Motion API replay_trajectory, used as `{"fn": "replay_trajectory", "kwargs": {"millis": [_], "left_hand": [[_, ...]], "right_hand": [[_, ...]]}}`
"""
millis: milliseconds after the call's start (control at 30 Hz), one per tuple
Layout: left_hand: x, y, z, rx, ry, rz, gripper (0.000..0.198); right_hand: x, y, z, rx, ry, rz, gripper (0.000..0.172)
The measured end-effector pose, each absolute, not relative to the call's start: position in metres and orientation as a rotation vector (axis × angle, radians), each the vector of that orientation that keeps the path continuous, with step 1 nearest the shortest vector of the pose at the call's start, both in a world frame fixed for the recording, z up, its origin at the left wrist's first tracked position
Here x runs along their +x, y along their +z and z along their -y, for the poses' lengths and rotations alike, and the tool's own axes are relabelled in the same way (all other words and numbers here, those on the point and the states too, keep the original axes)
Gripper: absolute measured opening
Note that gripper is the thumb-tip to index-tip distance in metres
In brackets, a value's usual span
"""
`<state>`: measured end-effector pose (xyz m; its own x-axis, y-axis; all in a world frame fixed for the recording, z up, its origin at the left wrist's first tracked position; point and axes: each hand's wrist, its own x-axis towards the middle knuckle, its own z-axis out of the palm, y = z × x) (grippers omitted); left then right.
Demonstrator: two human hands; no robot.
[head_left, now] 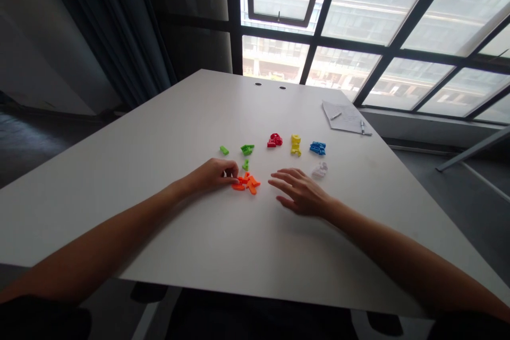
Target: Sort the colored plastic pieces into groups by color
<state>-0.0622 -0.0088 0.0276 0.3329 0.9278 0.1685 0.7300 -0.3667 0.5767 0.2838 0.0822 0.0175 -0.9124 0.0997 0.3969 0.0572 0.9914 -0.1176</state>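
Observation:
My left hand (211, 176) rests on the white table with its fingers curled, the fingertips touching the edge of a heap of orange plastic pieces (248, 184). Whether it grips one of them, I cannot tell. My right hand (300, 192) lies to the right of the heap, fingers spread and holding nothing. It is nearest to a pale, translucent plastic piece (319, 170). Beyond the hands are small groups of plastic pieces: green (247, 149), red (274, 141), yellow (295, 144) and blue (317, 148). A lone green piece (224, 150) lies further left.
The white table (159, 170) has several pieces near its middle and two small holes (257, 84) near the far edge. A sheet of paper (342, 117) with pens lies at the far right. Large windows stand behind the table.

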Motion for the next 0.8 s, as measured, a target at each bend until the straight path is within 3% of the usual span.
{"fn": "replay_trajectory", "kwargs": {"millis": [200,333,400,667,800], "left_hand": [[-0.084,0.029,-0.015,2.253,1.174,-1.889,0.055],[-0.091,0.017,-0.036,2.371,0.793,-1.828,0.083],[-0.084,0.009,-0.046,2.413,0.629,-1.687,0.087],[-0.062,0.001,-0.065,2.454,0.664,-1.481,0.051],[-0.058,0.002,-0.059,2.417,0.751,-1.458,0.046]], "right_hand": [[0.250,0.025,-0.058,-0.076,0.107,2.775,0.056],[0.225,0.025,-0.050,-0.013,0.048,2.799,0.056],[0.213,0.022,-0.051,0.012,0.027,2.798,0.052],[0.224,0.013,-0.061,-0.111,0.090,2.802,0.037],[0.258,0.014,-0.082,-0.221,0.114,2.783,0.033]]}}
